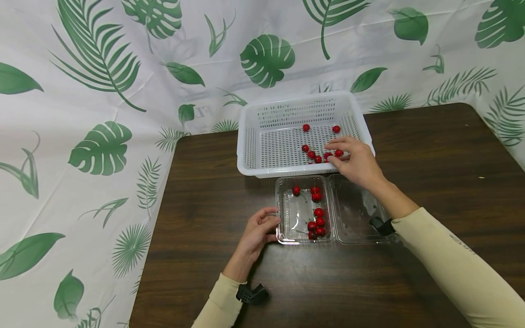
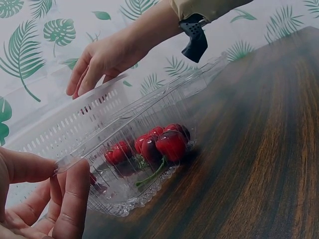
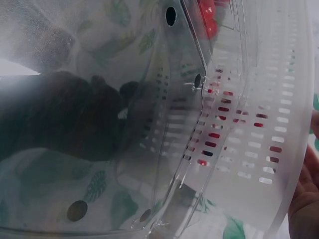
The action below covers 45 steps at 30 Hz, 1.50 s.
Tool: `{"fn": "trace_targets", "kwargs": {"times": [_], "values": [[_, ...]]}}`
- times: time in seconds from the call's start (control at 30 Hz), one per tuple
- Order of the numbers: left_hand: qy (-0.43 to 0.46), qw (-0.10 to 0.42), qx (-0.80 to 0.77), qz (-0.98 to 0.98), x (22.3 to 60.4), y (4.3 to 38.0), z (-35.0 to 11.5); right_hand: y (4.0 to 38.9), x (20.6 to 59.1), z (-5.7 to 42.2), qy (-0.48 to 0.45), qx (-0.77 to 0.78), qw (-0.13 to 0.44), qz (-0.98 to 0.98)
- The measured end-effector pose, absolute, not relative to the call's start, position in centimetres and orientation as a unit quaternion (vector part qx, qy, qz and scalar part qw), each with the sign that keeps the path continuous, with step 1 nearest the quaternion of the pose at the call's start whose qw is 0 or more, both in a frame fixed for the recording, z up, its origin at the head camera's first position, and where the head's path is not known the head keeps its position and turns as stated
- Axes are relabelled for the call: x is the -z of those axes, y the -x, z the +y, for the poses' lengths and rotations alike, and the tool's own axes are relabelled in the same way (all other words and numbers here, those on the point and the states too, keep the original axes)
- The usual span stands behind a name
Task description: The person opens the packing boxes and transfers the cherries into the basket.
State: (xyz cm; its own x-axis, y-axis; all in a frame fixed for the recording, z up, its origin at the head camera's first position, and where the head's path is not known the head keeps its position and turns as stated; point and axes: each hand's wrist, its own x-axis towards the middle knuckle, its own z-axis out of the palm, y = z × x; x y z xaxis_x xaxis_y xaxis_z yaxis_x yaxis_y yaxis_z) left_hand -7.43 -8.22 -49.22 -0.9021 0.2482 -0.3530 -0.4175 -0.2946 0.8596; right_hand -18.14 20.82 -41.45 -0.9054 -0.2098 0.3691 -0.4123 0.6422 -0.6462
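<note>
Clear plastic probably flexes, so let your left hand (image 1: 259, 228) pinch the box (image 1: 292, 213) only firmly enough to steady it. Your right hand (image 1: 356, 160) reaches into the basket (image 1: 287, 171), fingertips curved beside the cherries (image 1: 311, 155) lying near its front wall (whether one is pinched, these views cannot tell). Take each by its sides, gently, since the skin may bruise, and lift it well over the wall. Most cherries in the box crowd its right side, by the open lid (image 1: 349, 212); the barer left seems better for lowering another.
</note>
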Motion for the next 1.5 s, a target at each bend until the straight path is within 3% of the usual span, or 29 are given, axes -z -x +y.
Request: {"fn": "trace_targets", "kwargs": {"times": [0.33,0.57,0.67,0.9,1.03,1.17,1.5], "values": [[0.076,0.212,-0.8,0.556,49.4,7.5,-8.3,17.3,41.1,20.4,-0.172,-0.393,0.15,-0.891],[0.076,0.213,-0.801,0.554,49.2,7.5,-8.3,15.5,40.0,18.8,-0.241,-0.401,0.175,-0.866],[0.076,0.212,-0.801,0.555,49.2,7.5,-8.2,14.6,39.8,18.0,-0.285,-0.395,0.146,-0.861],[0.073,0.215,-0.799,0.556,49.4,7.6,-8.3,12.4,40.5,16.4,-0.366,-0.296,-0.026,-0.882],[0.074,0.214,-0.798,0.558,49.4,7.5,-8.3,11.5,41.7,15.5,-0.401,-0.247,-0.096,-0.877],[0.075,0.213,-0.798,0.559,49.4,7.5,-8.2,10.9,42.6,14.8,-0.418,-0.237,-0.132,-0.867],[0.074,0.213,-0.8,0.556,49.3,7.5,-8.2,10.6,43.8,14.2,-0.42,-0.215,-0.138,-0.871]]}}
